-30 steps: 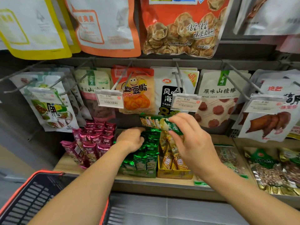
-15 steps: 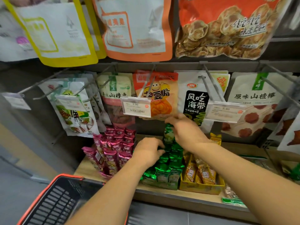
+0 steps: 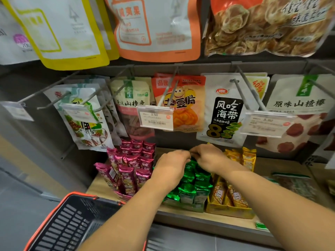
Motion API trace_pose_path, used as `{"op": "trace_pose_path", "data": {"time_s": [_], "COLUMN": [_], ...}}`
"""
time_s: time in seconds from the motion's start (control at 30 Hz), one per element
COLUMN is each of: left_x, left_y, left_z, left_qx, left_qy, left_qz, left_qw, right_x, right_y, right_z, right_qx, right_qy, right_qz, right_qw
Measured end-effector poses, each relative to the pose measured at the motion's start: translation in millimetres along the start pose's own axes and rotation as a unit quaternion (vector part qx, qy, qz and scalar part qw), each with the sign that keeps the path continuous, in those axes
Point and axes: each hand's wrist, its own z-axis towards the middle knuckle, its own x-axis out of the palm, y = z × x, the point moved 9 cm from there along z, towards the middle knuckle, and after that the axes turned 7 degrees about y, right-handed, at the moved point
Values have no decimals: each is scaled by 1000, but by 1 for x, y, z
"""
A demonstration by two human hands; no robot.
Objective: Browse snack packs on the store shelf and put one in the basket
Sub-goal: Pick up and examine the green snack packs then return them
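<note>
Head view: two hands, left hand (image 3: 172, 164) and right hand (image 3: 208, 157), grips hidden, meet over green packs (image 3: 192, 185).

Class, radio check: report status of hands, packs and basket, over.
Both hands, left hand and right hand, down among green packs; grip unclear. Basket shows no pack. Nothing blocking.

Both bare hands reach onto the pale wooden shelf (image 3: 101, 185): the left hand (image 3: 170, 165) and right hand (image 3: 208, 158) meet, fingers curled down, at the back of the upright shiny green foil snack packs (image 3: 192, 189). Glossy magenta foil packs (image 3: 130, 165) stand just left, yellow packs in a yellow cardboard tray (image 3: 233, 196) just right. A black plastic basket with an orange rim (image 3: 63, 225) hangs below the left forearm.
</note>
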Motion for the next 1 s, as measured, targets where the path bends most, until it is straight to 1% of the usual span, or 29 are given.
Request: {"op": "trace_pose_path", "data": {"time_s": [0.07, 0.13, 0.27, 0.33, 0.37, 0.4, 0.47, 0.53, 0.57, 0.63, 0.67, 0.7, 0.77, 0.8, 0.87, 0.93, 1.0], "left_x": [-12, -32, -88, -114, -127, -140, -168, -189, -194, -191, -185, -179, -166, -160, -151, -145, -138], "left_y": [-7, -20, -53, -63, -66, -67, -64, -53, -44, -25, -15, -6, 7, 11, 15, 15, 12], "left_z": [-10, -24, -66, -89, -102, -116, -140, -157, -161, -158, -152, -147, -138, -134, -129, -125, -121], "left_qx": [15, 35, 103, 129, 143, 155, 155, 120, 97, 53, 34, 15, -15, -22, -25, -21, -10], "left_qy": [-35, -83, -213, -269, -297, -330, -395, -443, -452, -431, -408, -384, -338, -319, -284, -252, -206], "left_qz": [14, 50, 83, 81, 76, 62, 9, -73, -131, -280, -351, -410, -497, -526, -560, -574, -580], "left_qw": [999, 995, 968, 951, 941, 929, 906, 886, 877, 856, 842, 827, 799, 788, 778, 779, 788], "right_x": [3, 2, -15, -29, -35, -39, -47, -47, -46, -46, -43, -40, -35, -33, -29, -26, -22], "right_y": [-5, -10, -5, 6, 14, 24, 52, 76, 84, 99, 108, 117, 118, 114, 111, 114, 113], "right_z": [0, -5, -27, -45, -55, -65, -89, -117, -132, -158, -171, -183, -202, -208, -219, -227, -231], "right_qx": [-1, 4, -24, -25, -22, -21, -38, -42, -41, -46, -68, -89, -88, -81, -71, -82, -90], "right_qy": [25, 29, -44, -79, -81, -69, -19, 32, 43, 58, 76, 95, 119, 126, 136, 136, 122], "right_qz": [41, 84, 154, 226, 280, 334, 400, 424, 413, 372, 372, 388, 444, 466, 485, 494, 496], "right_qw": [999, 996, 987, 971, 956, 940, 915, 904, 909, 925, 922, 912, 884, 872, 861, 855, 855]}}
